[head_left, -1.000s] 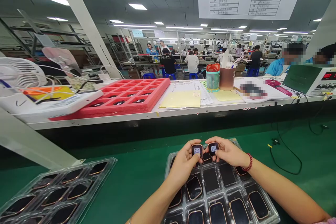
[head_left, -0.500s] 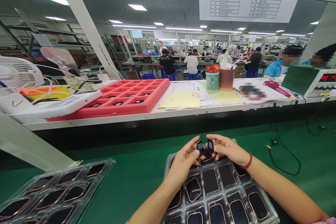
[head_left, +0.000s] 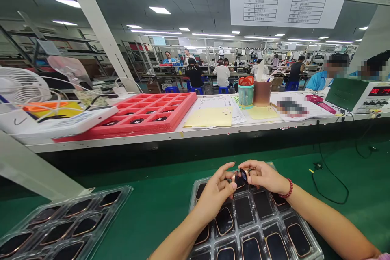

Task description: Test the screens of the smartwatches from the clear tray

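My left hand (head_left: 215, 190) pinches a small watch body (head_left: 234, 177), turned nearly edge-on so its copper-coloured rim shows. Between the fingers and thumb of my right hand (head_left: 265, 176), which has a red bead bracelet at the wrist, is a second watch body (head_left: 244, 175) with a dark face tilted sideways. The two watch bodies are close together; whether they touch I cannot tell. Both hands hover over the far edge of a clear plastic tray (head_left: 317, 248). In its pockets lie several black watch bodies with gold rims, such as one watch (head_left: 224, 221); my hands hide part of the far row.
Another clear tray (head_left: 123, 200) of watches lies at the left on the green mat (head_left: 152, 211). A raised white shelf (head_left: 210, 129) carries a red foam tray (head_left: 137, 130), a yellow sheet (head_left: 210, 117), cups and a green power supply (head_left: 350, 94). A black cable (head_left: 348, 190) lies right. People sit beyond.
Both watch bodies have been turned in the fingers: their labelled faces pointed towards me and now show at a slant or edge-on. The hands have moved slightly closer together.
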The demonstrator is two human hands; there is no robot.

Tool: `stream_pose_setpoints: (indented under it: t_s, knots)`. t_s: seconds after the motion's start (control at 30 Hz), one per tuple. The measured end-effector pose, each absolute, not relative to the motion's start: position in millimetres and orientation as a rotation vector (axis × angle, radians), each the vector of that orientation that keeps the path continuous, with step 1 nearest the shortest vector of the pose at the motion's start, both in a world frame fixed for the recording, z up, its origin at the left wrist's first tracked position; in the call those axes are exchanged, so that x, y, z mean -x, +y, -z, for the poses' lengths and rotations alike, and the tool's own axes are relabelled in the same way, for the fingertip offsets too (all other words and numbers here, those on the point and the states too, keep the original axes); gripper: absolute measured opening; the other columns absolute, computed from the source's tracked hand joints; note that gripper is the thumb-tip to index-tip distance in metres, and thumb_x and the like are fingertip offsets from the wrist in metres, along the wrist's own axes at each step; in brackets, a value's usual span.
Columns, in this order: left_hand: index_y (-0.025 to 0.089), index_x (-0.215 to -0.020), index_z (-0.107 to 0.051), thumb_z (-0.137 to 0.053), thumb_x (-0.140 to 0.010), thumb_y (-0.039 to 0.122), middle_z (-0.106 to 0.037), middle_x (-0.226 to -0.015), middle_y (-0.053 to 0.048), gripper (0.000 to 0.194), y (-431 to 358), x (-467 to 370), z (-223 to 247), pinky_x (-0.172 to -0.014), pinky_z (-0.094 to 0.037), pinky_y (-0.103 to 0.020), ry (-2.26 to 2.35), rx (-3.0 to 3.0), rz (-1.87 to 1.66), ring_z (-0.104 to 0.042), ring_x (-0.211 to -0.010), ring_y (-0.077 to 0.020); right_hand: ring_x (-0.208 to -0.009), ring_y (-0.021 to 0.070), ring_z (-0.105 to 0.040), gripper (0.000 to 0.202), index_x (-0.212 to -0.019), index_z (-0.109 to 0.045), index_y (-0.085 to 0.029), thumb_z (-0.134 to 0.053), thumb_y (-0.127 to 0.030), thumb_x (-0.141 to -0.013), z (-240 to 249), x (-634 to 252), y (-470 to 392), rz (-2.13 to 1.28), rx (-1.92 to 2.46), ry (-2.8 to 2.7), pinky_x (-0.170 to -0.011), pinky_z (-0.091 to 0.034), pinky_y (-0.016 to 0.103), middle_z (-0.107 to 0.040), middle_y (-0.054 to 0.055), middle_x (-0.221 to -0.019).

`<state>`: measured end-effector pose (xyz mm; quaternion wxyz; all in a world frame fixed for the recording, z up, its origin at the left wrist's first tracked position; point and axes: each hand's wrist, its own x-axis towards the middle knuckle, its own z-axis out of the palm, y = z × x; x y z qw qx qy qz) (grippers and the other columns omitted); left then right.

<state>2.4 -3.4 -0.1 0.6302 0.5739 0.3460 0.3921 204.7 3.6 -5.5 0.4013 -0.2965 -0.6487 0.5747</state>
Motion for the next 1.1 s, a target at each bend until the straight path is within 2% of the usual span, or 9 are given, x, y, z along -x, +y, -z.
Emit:
stream_pose_setpoints:
  t_s: [0.2, 0.53, 0.8, 1.0, 1.1]
  knots:
    - [0.021, -0.126, -0.043, -0.071, -0.069, 0.042, -0.052, -0.093, -0.004, 0.067, -5.3, -3.0, -1.9, -0.057, -0.044, -0.023, 0.810, -1.320, -0.884, -0.050, -0.066, -0.0105, -0.054, 0.0051, -0.041, 0.045, -0.112, -0.056, -0.019, -0.071, -0.043, -0.077, 5.8, -205.3, 3.5, -1.450, 0.770, -1.676, -0.043, -0.035, 0.016, -0.053, 0.003, -0.094]
    - [0.020, -0.126, -0.043, -0.071, -0.070, 0.040, -0.053, -0.094, -0.004, 0.065, -3.8, -2.3, 1.5, -0.056, -0.043, -0.023, 0.813, -1.333, -0.874, -0.050, -0.064, -0.0090, -0.050, 0.0046, -0.038, 0.044, -0.111, -0.056, -0.017, -0.071, -0.041, -0.077, 4.0, -205.2, 2.6, -1.460, 0.763, -1.690, -0.044, -0.032, 0.017, -0.052, -0.001, -0.080]
    - [0.019, -0.125, -0.042, -0.069, -0.072, 0.039, -0.052, -0.095, -0.005, 0.063, -4.4, -2.5, 0.1, -0.056, -0.042, -0.023, 0.815, -1.355, -0.859, -0.048, -0.063, -0.0083, -0.051, 0.0053, -0.034, 0.041, -0.111, -0.057, -0.017, -0.070, -0.038, -0.078, 5.9, -205.5, 3.2, -1.438, 0.769, -1.708, -0.046, -0.028, 0.018, -0.051, -0.001, -0.079]
    - [0.018, -0.123, -0.044, -0.071, -0.070, 0.040, -0.054, -0.095, -0.005, 0.063, -4.1, -2.2, 1.9, -0.056, -0.043, -0.023, 0.822, -1.352, -0.858, -0.050, -0.063, -0.0087, -0.050, 0.0043, -0.034, 0.039, -0.112, -0.058, -0.017, -0.070, -0.033, -0.079, 5.9, -205.1, 2.2, -1.425, 0.756, -1.717, -0.046, -0.029, 0.018, -0.052, -0.001, -0.081]
    - [0.017, -0.122, -0.047, -0.071, -0.069, 0.041, -0.057, -0.096, -0.006, 0.063, -1.9, -1.5, 3.2, -0.054, -0.042, -0.023, 0.836, -1.346, -0.866, -0.052, -0.061, -0.0092, -0.051, 0.0041, -0.042, 0.040, -0.113, -0.058, -0.019, -0.071, -0.033, -0.078, 7.4, -204.9, 3.5, -1.464, 0.761, -1.660, -0.046, -0.037, 0.017, -0.055, 0.001, -0.089]
